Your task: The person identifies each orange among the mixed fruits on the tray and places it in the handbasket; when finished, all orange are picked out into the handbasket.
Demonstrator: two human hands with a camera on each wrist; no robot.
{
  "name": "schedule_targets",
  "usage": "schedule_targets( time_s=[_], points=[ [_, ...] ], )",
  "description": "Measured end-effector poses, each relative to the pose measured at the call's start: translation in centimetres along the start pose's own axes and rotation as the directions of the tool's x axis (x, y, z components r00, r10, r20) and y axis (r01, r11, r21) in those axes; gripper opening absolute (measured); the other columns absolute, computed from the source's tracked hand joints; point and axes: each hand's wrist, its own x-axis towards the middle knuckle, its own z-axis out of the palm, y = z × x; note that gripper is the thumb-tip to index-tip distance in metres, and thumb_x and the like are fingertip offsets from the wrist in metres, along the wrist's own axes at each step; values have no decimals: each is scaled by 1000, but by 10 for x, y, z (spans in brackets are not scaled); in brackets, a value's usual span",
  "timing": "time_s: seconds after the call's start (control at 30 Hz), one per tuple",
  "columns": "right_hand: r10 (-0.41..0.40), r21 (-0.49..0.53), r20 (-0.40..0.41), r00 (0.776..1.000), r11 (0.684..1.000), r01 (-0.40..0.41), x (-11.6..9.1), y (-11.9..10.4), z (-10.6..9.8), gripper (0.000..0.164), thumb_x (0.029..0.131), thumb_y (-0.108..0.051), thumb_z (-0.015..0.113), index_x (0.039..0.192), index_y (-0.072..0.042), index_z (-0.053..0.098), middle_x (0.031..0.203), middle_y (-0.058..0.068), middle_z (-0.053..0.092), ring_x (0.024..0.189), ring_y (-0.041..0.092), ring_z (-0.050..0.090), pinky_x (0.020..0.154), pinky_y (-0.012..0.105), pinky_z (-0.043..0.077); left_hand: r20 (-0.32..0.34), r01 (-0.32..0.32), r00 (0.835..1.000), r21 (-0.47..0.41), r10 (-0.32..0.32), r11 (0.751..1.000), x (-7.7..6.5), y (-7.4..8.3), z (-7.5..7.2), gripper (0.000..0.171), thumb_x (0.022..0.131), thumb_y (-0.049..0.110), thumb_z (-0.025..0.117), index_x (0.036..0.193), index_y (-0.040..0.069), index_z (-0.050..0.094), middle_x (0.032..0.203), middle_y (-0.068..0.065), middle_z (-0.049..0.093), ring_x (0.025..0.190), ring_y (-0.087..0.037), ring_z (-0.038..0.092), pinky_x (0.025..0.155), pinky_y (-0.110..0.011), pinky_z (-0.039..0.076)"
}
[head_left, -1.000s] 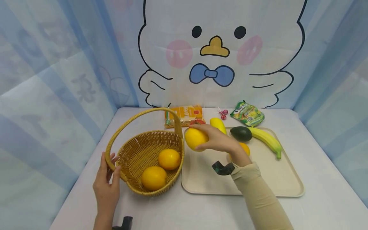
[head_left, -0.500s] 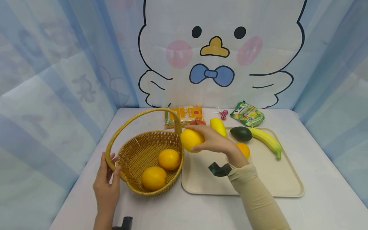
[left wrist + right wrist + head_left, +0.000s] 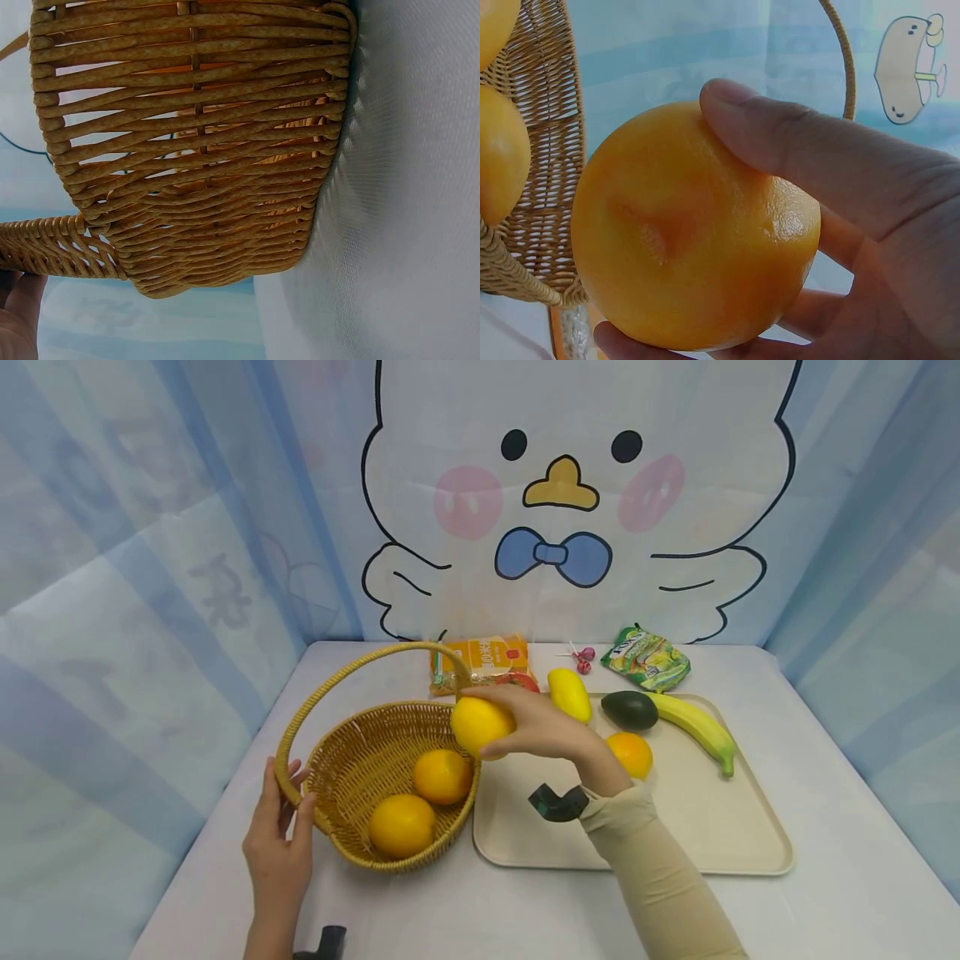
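Note:
My right hand (image 3: pixel 543 727) holds a round yellow-orange fruit (image 3: pixel 480 727) over the right rim of a wicker basket (image 3: pixel 352 735). In the right wrist view, thumb and fingers wrap this fruit (image 3: pixel 690 232), which has a dimple in its skin. Two similar fruits lie inside the basket, a nearer one (image 3: pixel 402 827) and a farther one (image 3: pixel 442 777). At the basket's left side, my left hand (image 3: pixel 277 843) grips the foot of the tall arched handle (image 3: pixel 337 681) between thumb and fingers. The left wrist view shows mostly the woven wall (image 3: pixel 202 150), with part of that hand (image 3: pixel 19 322) beside the handle.
Right of the basket, a beige tray (image 3: pixel 540 827) bears an orange (image 3: pixel 632 754), a yellow mango-like fruit (image 3: pixel 570 695), a dark green avocado (image 3: pixel 628 710) and a banana (image 3: pixel 697 727). Behind lie an orange food packet (image 3: pixel 483 660), lollipops (image 3: pixel 583 658) and a green bag (image 3: pixel 647 657).
My right hand has moved left with the fruit, from above the tray to the basket's right rim, uncovering the orange on the tray. The left hand and basket stay put.

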Motion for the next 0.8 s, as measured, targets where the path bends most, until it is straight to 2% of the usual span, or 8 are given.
schedule_targets(
  time_s=[0.23, 0.53, 0.8],
  points=[
    [-15, 15, 22, 1000, 1000, 14, 7, -4, 4, 72, 77, -25, 77, 140, -34, 43, 144, -6, 43, 116, 19, 48, 97, 39, 48, 3, 10, 1000, 5, -10, 1000, 0, 1, 0, 75, 81, -13, 62, 146, 8, 33, 124, -24, 59, 114, 17, 47, 94, 0, 38],
    [-61, 37, 40, 997, 998, 60, 18, -9, 11, 72, 78, -24, 77, 140, -35, 42, 142, -5, 45, 117, 18, 45, 98, 37, 48, 10, 21, 1000, 2, -21, 1000, 0, 3, 0, 75, 82, -13, 62, 147, 10, 32, 126, -23, 58, 114, 17, 47, 94, 0, 38],
    [-93, -9, 55, 994, 996, 93, 27, -16, 15, 74, 78, -26, 77, 143, -28, 40, 145, -4, 44, 128, 20, 41, 107, 42, 43, 10, 23, 1000, -3, -23, 1000, 0, 3, -1, 76, 81, -14, 62, 147, 10, 32, 125, -23, 58, 114, 17, 47, 94, 0, 39]
  ],
)
